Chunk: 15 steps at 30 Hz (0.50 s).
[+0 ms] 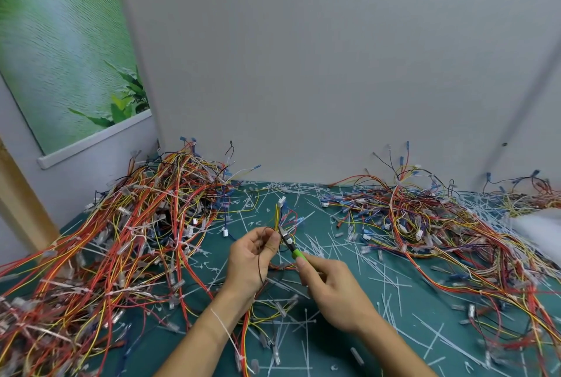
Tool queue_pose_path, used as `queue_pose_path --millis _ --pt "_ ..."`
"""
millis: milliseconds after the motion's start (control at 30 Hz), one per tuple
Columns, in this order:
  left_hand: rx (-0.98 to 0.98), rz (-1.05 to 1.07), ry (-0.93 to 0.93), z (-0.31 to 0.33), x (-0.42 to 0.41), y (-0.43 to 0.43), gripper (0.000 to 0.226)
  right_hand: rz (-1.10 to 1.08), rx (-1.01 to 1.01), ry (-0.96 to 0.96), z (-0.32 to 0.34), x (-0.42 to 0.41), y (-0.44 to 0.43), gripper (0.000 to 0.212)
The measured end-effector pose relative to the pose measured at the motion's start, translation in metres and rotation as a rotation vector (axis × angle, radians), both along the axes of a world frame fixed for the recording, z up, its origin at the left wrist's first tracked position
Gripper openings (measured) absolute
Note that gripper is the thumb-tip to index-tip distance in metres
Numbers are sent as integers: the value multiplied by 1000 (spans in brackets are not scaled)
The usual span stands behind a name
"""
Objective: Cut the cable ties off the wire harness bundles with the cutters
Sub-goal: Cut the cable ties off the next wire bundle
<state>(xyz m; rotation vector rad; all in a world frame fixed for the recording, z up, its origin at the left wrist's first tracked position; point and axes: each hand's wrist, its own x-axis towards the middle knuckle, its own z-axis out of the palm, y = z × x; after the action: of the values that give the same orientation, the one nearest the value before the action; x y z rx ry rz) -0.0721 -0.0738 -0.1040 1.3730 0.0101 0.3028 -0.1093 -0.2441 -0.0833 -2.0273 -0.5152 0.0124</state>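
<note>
Small harness bundle of yellow, red and blue wires [280, 215] is held over the teal cutting mat [431, 310].
It is pinched by the left hand [252, 258]; green-handled cutters [290, 244], gripped by the right hand [331, 288], are set against it at 5 o'clock. Loose white plastic cable ties [385, 282] are strewn around.

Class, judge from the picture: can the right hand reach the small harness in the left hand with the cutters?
Probably yes. The right hand holds the cutters with their tip right at the small harness that the left hand pinches and holds up; nothing lies between them.
</note>
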Motion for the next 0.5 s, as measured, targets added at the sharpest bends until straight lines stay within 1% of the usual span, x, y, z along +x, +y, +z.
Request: queue_pose_path --millis 233,500 --pt "23 -25 4 -2 2 2 8 15 8 34 -1 4 -5 29" --pt "71 -32 -6 -3 3 5 3 -3 -37 40 -6 5 -6 18"
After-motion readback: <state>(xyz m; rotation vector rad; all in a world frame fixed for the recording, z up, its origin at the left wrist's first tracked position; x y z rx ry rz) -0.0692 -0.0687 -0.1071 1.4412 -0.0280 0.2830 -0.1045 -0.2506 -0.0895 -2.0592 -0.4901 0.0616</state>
